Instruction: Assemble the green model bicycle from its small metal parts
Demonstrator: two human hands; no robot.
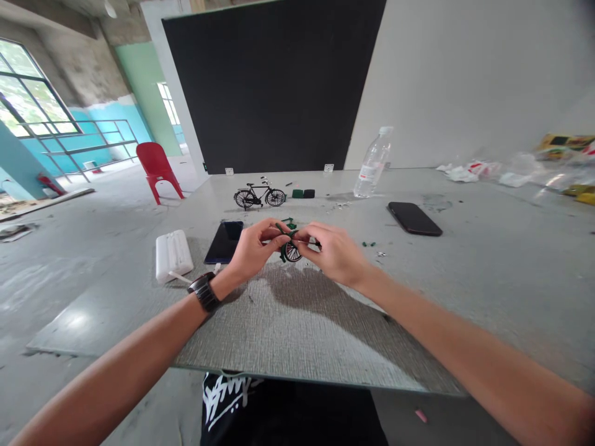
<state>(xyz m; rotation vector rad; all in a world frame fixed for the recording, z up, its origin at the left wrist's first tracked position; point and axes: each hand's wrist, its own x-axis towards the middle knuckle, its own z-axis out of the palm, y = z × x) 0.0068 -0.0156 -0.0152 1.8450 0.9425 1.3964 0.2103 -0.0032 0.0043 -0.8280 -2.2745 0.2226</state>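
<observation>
Over the middle of the table, my left hand (260, 241) pinches a small green model bicycle (282, 253), and its black spoked wheel (292, 251) shows below the fingers. My right hand (332, 248) is closed against the same model from the right. Between its fingers is a thin tool with a dark end (318, 244), which looks like a small screwdriver. The fingers hide much of the model and the tool's tip. A finished-looking black model bicycle (259, 197) stands upright farther back. Small green parts (369, 244) and tiny silvery pieces (381, 254) lie right of my hands.
Left of my hands are a dark phone (224, 241) and a white power bank (173, 255) with a cable. A water bottle (373, 162) and another phone (413, 218) stand and lie to the right. Green and black small blocks (303, 194) lie behind. Plastic bags (525, 170) sit far right.
</observation>
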